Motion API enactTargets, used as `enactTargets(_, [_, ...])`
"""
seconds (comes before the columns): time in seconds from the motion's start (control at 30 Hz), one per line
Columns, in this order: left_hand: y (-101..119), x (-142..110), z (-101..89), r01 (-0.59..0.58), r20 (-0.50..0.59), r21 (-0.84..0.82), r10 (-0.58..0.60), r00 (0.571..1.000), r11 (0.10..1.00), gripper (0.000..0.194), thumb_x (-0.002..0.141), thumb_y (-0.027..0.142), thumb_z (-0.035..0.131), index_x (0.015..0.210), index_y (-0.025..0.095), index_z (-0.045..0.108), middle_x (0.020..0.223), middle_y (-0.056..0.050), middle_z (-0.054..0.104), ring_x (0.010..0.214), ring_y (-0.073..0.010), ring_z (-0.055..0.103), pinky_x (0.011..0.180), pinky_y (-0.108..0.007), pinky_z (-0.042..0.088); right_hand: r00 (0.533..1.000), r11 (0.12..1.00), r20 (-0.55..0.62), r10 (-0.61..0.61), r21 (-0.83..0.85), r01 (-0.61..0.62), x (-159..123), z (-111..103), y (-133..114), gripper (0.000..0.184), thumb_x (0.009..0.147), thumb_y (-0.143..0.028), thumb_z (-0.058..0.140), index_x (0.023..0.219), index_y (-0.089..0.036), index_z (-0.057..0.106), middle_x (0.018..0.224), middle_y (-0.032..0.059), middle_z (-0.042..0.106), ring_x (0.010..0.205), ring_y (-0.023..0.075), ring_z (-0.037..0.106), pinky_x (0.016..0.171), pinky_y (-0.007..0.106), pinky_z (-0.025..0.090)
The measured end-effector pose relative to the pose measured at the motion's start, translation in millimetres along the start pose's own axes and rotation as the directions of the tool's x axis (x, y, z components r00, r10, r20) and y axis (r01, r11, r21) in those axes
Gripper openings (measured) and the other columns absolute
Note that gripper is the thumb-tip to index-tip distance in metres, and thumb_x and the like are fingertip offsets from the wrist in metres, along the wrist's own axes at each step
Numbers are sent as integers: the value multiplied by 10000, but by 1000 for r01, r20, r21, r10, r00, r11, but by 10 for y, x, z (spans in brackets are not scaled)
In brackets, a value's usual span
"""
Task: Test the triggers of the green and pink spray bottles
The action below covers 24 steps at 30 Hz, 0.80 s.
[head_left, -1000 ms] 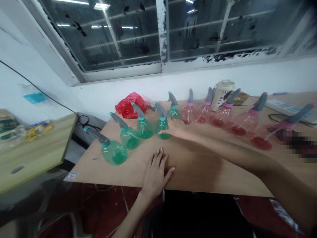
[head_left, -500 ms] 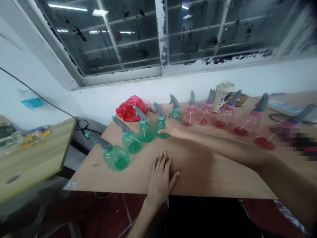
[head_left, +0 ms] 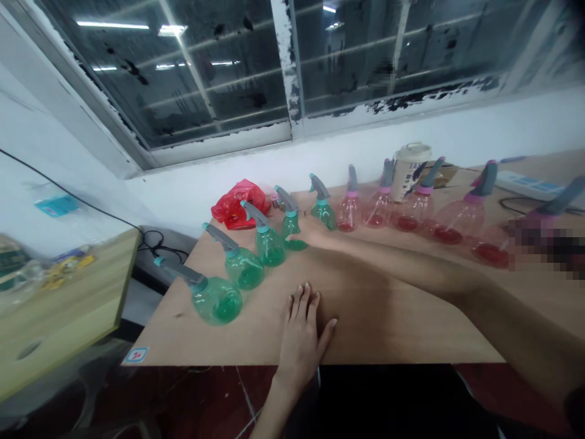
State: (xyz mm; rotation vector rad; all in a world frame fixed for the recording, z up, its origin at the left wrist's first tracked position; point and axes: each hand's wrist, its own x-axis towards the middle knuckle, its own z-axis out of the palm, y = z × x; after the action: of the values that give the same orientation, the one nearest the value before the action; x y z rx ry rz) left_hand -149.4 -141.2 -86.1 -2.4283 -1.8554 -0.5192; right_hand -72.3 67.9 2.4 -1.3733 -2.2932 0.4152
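The green spray bottle (head_left: 291,223) stands on the table at the fingers of the right hand (head_left: 315,236), which is closed around its lower body from the right. The thumb lies across the front of the bottle; the other fingertips are hidden, so how tightly they press cannot be told. Its grey trigger head rises above the thumb, with the nozzle to the left.

Just beyond the right fingers stands another green bottle (head_left: 323,214). Left of the thumb, three more green bottles (head_left: 269,248) run in a slanting row toward the table's near left corner, green liquid in each.

Nearer the body than the right fingers, the left hand (head_left: 301,341) rests palm down on the bare table (head_left: 388,341), fingers slightly spread, thumb set apart, holding nothing.

To the right of the right fingers, five pink bottles (head_left: 348,210) with red liquid form a row; the farthest right is partly blurred out. Behind them, well apart from the fingers, stands a paper cup (head_left: 408,177). Beyond the right thumb and to its left lies a crumpled red bag (head_left: 241,204), near the wall (head_left: 201,177).
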Motion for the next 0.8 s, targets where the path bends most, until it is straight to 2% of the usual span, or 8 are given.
enactTargets(0.1, [1,0,-10,12,-2,-10,-12,1000,1000,555,921,474,415,1357,131,389,1477,-148,354,1381,-290,298,1103,-528,323,999,1000,-37,19,24,-18,-60,-4,13,725,710,-453,739,1268,-119,419,1238,232,525,1057,340,601,842,412,489])
enactTargets(0.2, [3,6,-20,19,18,-18,-18,1000,1000,560,919,474,419,1365,137,383,1483,-143,344,1382,-290,294,1107,-529,315,995,998,-95,26,60,-21,-180,-40,128,705,734,-453,712,1293,-144,414,1274,212,516,1086,338,587,858,432,485])
enactTargets(0.27, [1,12,-23,20,28,-17,-19,999,1000,565,919,478,418,1368,138,380,1488,-140,336,1385,-288,288,1112,-526,309,991,996,-129,34,85,-23,-277,-90,267,605,764,-446,682,1254,-163,466,1237,172,567,1075,315,597,861,430,487])
enactTargets(0.4, [-12,23,-15,22,33,-9,-21,999,1000,562,916,478,425,1366,144,385,1491,-132,335,1389,-283,280,1113,-515,307,984,993,-167,66,110,-48,-410,-245,576,291,837,-409,605,1047,-208,593,1035,55,691,957,225,655,841,368,504])
enactTargets(0.47, [-20,28,-7,24,26,-12,-23,999,1000,559,913,474,436,1363,147,387,1487,-132,343,1389,-280,279,1115,-512,302,977,992,-191,96,103,-77,-408,-330,681,248,854,-399,580,1011,-208,602,1021,47,698,932,214,662,835,362,507])
enactTargets(0.6, [-26,32,5,35,19,-20,-34,999,999,555,911,474,443,1360,152,388,1481,-129,355,1382,-274,295,1114,-511,303,959,987,-239,153,80,-137,-274,-430,739,385,844,-390,590,1141,-151,538,1133,111,657,1045,256,620,885,387,480])
enactTargets(0.7, [-24,28,2,50,34,-26,-49,998,998,544,914,466,438,1361,161,382,1483,-119,353,1378,-268,306,1112,-514,306,953,983,-244,182,68,-170,-131,-418,688,557,814,-443,616,1236,-113,461,1183,164,623,1117,305,576,886,409,470])
enactTargets(0.8, [-24,19,-3,62,31,-31,-61,998,998,530,913,457,442,1355,169,390,1481,-113,358,1373,-272,315,1103,-525,317,955,981,-224,196,53,-189,-17,-369,616,608,815,-489,597,1261,-111,431,1182,178,617,1129,319,566,862,402,475])
